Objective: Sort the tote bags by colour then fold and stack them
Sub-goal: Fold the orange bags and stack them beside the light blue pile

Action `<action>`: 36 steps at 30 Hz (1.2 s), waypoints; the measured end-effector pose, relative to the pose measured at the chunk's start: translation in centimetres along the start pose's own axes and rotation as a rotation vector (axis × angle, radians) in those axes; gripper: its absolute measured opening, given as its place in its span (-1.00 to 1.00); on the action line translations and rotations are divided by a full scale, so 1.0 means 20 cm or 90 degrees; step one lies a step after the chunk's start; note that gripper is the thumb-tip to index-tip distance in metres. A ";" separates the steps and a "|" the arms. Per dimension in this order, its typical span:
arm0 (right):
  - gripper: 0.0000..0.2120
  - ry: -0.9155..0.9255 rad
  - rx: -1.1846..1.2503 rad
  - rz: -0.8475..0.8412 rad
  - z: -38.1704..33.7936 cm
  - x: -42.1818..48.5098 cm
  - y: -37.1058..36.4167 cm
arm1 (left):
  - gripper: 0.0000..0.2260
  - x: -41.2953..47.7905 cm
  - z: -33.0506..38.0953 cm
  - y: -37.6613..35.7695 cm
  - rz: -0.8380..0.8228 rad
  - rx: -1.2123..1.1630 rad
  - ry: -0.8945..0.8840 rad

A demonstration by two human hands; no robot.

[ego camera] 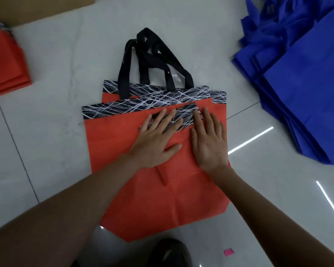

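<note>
Several orange tote bags (143, 189) with black-and-white scribble bands and black handles (148, 60) lie overlapped on the white tiled floor in the middle of the view. My left hand (158, 139) presses flat on the top bag, fingers spread over its patterned band. My right hand (208, 139) lies flat beside it on the same bag, fingers straight. A stack of folded orange bags (6, 64) sits at the far left. A pile of blue tote bags (301, 78) is spread out at the right.
Brown cardboard (37, 8) lies at the top left. A small pink scrap (228, 252) is on the floor near the bottom edge, next to a dark rounded object (170, 251). White tile floor (46, 141) surrounds the bags.
</note>
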State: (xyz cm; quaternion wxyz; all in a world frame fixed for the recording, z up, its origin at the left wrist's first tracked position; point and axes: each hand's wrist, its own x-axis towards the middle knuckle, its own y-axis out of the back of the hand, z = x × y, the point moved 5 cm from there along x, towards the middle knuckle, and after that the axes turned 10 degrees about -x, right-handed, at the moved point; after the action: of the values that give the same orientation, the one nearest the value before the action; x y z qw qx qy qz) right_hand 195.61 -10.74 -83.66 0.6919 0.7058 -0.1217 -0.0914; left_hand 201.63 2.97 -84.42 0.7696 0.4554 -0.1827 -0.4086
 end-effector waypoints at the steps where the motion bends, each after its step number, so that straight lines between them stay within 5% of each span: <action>1: -0.54 -0.018 -0.004 0.017 -0.01 -0.01 0.00 | -0.38 0.00 0.00 0.01 0.014 -0.036 0.016; 6: -0.54 -0.197 0.029 0.034 -0.07 -0.04 0.01 | -0.36 -0.17 0.00 0.13 0.386 -0.278 0.396; 9: -0.53 -0.305 0.145 0.041 -0.18 -0.07 0.05 | -0.50 -0.21 -0.01 0.14 0.417 -0.470 0.603; 11: -0.56 -0.377 0.332 0.002 -0.21 -0.08 0.08 | -0.53 -0.23 -0.08 0.16 0.392 -0.457 0.672; 14: -0.58 -0.508 0.646 -0.138 -0.16 -0.08 0.08 | -0.66 -0.24 -0.15 0.27 0.375 -0.538 0.544; 17: -0.51 -0.458 0.728 -0.215 -0.16 -0.03 0.13 | -0.88 -0.25 -0.16 0.31 0.362 -0.656 0.450; 20: -0.67 -0.371 0.707 -0.155 -0.19 -0.01 0.18 | -0.86 -0.27 -0.17 0.32 0.378 -0.683 0.454; 22: -0.73 -0.325 0.669 -0.093 -0.20 0.00 0.19 | -0.63 -0.28 -0.18 0.32 0.333 -0.631 0.502; 25: -0.73 -0.368 0.640 -0.041 -0.20 0.00 0.18 | -0.35 -0.30 -0.18 0.34 0.200 -0.319 0.558; 32: -0.72 -0.430 0.716 -0.031 -0.29 -0.04 0.17 | -0.49 -0.37 -0.18 0.43 0.327 -0.273 0.466; 36: -0.75 -0.316 0.700 0.016 -0.35 -0.10 0.33 | -0.54 -0.52 -0.16 0.48 0.330 -0.308 0.408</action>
State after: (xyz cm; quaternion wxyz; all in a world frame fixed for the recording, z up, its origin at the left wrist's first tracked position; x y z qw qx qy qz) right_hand 195.49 -3.56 -76.89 0.1778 0.9161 -0.3173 -0.1688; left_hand 201.97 15.47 -76.96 0.9476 0.3059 0.0564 -0.0727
